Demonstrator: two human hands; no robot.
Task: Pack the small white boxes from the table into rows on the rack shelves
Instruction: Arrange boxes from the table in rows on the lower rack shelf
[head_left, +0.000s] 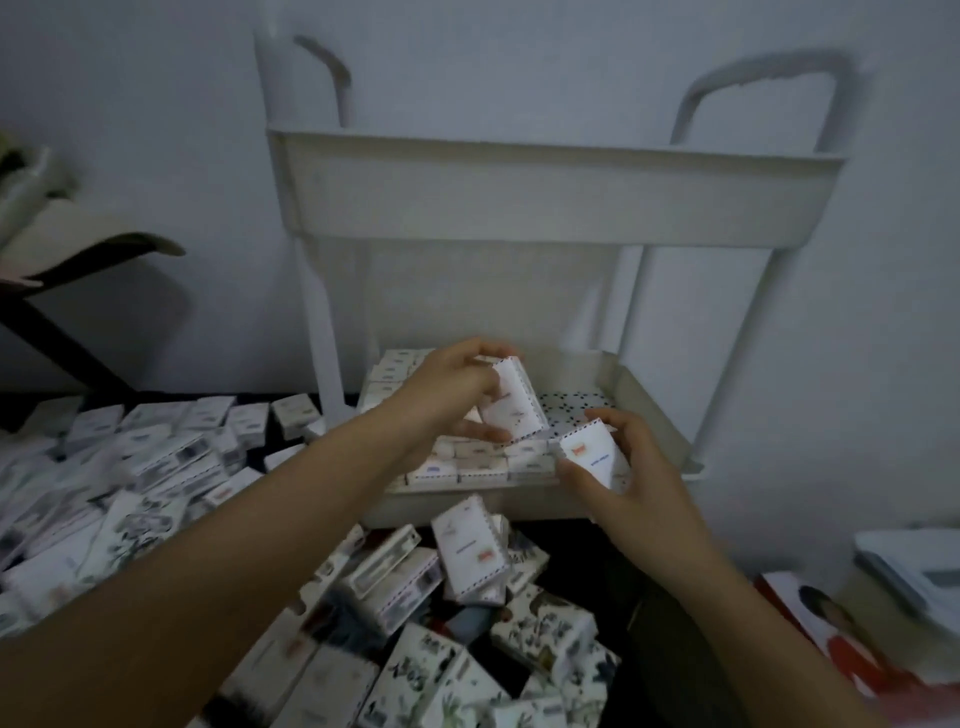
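A white rack stands against the wall; its lower shelf (655, 410) holds rows of small white boxes (467, 464) along the left and front, with bare dotted floor at the back right. My left hand (451, 391) grips a small stack of white boxes (515, 404) tilted above the shelf's middle. My right hand (626, 470) holds another white box (589, 454) at the shelf's front right corner. A heap of loose boxes (470, 557) lies on the dark table in front of the rack.
The rack's upper shelf (550, 192) hangs above the hands, with posts at each side. More boxes (156, 441) are strewn over the table's left. A booklet with a printed picture (852, 639) and a white device (914, 566) lie at the right. A dark stand (62, 343) is at the left.
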